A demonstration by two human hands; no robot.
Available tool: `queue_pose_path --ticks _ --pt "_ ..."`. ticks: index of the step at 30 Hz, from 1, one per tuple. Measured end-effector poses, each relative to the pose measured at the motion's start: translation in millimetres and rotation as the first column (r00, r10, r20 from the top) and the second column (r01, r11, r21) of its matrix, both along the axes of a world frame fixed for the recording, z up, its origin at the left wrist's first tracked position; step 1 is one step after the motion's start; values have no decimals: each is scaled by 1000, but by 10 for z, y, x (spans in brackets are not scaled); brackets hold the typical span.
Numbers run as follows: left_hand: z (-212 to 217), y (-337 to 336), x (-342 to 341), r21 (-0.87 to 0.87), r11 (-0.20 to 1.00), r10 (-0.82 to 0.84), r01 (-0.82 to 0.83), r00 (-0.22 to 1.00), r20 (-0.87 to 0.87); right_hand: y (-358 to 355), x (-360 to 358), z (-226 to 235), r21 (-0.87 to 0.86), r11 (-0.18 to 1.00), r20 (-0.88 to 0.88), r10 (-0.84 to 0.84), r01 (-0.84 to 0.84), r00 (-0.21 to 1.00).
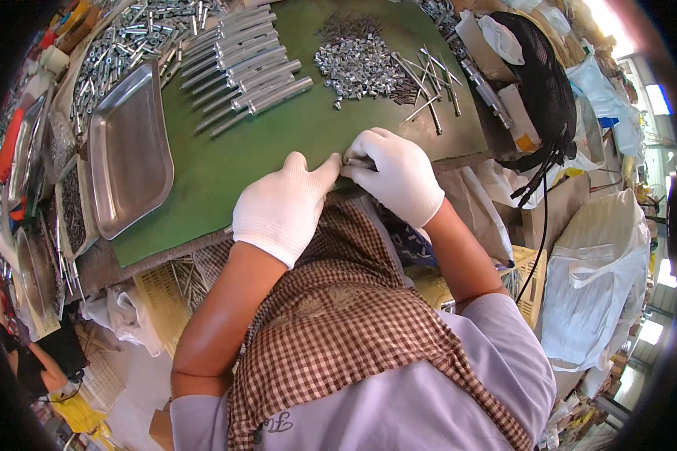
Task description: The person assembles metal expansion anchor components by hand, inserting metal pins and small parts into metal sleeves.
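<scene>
My left hand and my right hand, both in white gloves, meet close to the front edge of the green work mat. Their fingertips are pinched together around something small, mostly hidden by the gloves. Beyond them lies a heap of small silver nut-like pieces, with small dark screws behind it. Several long thin bolts lie crossed to its right. At the far left of the mat, a row of silver expansion-anchor-like rods with sleeves is laid side by side.
A shallow steel tray rests on the mat's left edge, beside a large heap of metal sleeves. To the right are a black mesh bag, a hanging black cable and a white sack. Another person's arm shows lower left.
</scene>
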State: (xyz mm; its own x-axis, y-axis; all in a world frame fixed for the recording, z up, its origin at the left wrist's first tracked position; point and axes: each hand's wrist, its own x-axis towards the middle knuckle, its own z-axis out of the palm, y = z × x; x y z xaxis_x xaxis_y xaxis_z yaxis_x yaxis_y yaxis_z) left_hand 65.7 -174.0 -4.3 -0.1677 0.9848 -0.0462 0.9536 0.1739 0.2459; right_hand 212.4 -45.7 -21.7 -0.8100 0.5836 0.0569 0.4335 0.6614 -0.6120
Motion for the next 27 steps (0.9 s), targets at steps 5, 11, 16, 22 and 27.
queue_pose_path --ticks 5,11,16,22,27 --pt "39 30 24 -37 999 -22 21 999 -23 102 -60 -7 -502 849 -508 -134 -166 851" --pt "91 62 37 -90 996 21 -21 1000 -1 -2 -401 -152 -726 264 -617 -658 -635 432" --pt "71 90 31 -73 997 -27 26 999 -17 -115 -416 -188 -750 531 -658 -539 -394 526" --pt "51 255 153 -103 993 -64 50 989 -135 -126 -391 -211 -756 529 -654 -628 -386 421" --pt "54 43 40 -29 998 45 -47 998 -54 -76 -414 -197 -765 407 -624 -661 -499 417"
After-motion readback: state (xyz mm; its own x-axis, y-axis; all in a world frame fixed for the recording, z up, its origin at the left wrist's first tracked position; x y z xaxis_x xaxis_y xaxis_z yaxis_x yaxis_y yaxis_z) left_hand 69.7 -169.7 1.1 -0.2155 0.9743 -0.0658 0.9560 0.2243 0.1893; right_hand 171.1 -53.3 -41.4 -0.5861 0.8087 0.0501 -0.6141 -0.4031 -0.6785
